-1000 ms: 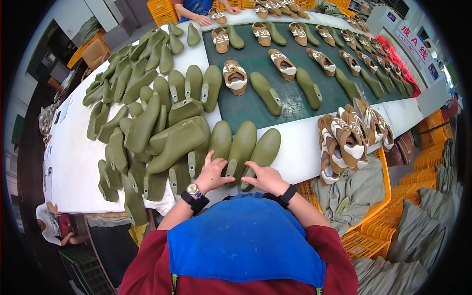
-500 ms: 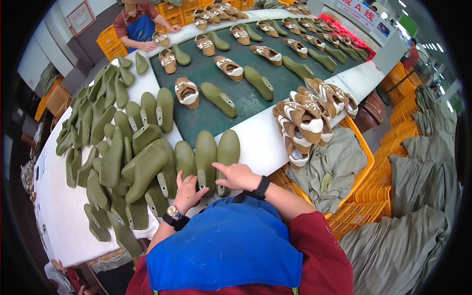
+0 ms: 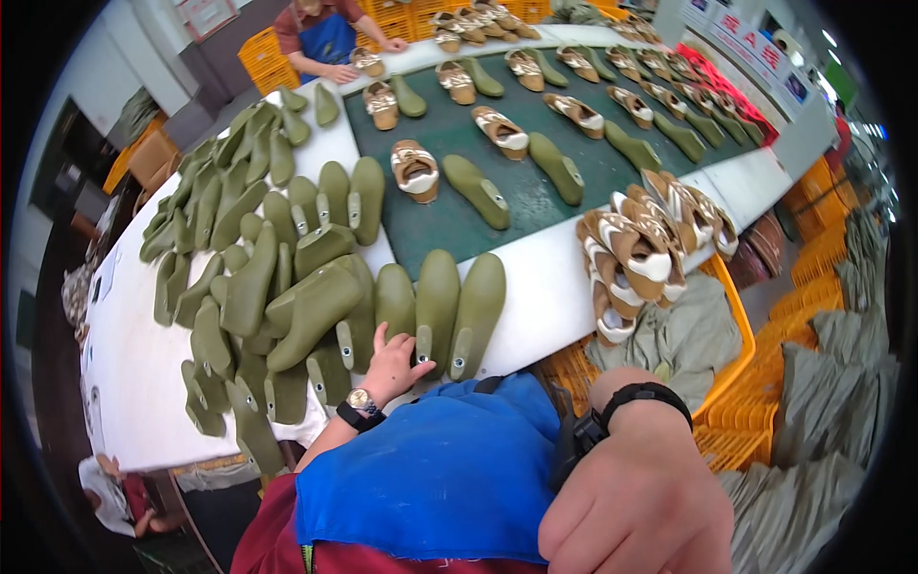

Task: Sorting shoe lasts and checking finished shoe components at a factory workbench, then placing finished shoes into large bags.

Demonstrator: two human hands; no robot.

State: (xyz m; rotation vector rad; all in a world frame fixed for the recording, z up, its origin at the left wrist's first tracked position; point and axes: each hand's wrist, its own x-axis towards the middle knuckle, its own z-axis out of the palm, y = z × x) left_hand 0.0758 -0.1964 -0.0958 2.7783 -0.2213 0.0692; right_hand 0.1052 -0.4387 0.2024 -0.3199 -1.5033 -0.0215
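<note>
My left hand [image 3: 392, 371], with a watch and a black band at the wrist, rests with spread fingers on the near ends of olive-green shoe lasts. One last [image 3: 394, 298] lies under its fingertips and another last [image 3: 437, 297] stands by its thumb. A third last [image 3: 479, 304] leans outward just to the right. My right hand [image 3: 641, 497] is raised close to the camera over my blue apron [image 3: 430, 474], a black band on its wrist. Its fingers are curled, and whatever they may hold is hidden.
Many more lasts [image 3: 234, 220] are heaped on the white table [image 3: 124, 383] to the left. Brown-and-white shoes [image 3: 416, 172] and lasts line a green belt [image 3: 430, 225]. Shoes [image 3: 636, 253] are stacked at right above an orange crate [image 3: 744, 330]. Across the table stands a person [image 3: 327, 43].
My right hand has left the rightmost last and risen toward the camera. My left hand stays on the lasts. The view has shifted, and the rightmost last now tilts outward.
</note>
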